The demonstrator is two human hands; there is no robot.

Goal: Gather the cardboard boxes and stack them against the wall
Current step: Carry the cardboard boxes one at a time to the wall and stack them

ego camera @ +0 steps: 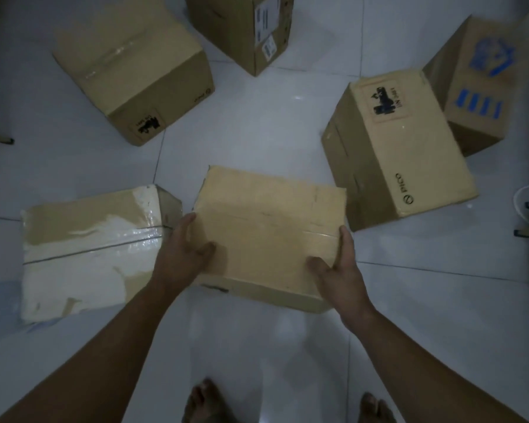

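Currently held: the middle box, a plain brown carton lying flat, just in front of the person.
Left hand: it clasps the box's left edge, with the thumb laid on the top face and the fingers together, reaching along and down the left side.
Right hand: it clasps the right edge the same way, thumb on the top face and fingers together over the right side.
Box and floor: whether the middle box rests on the tiles or is lifted off them cannot be told.
Taped box: it lies on the floor just left of the middle box, its top covered in shiny pale tape, and its near corner is close to the left hand.
PICO box: it sits to the right, set at an angle, with a black mark printed on top.
Blue-printed box: it is behind the PICO box, touching or just beside it.
Far left box: it stands well apart from the others, with clear tape along its top seam.
Labelled box: it is at the top edge of the view and has white stickers on one side.
Floor: it is laid with pale glossy tiles.
Bare feet: they show at the bottom edge, below the arms.
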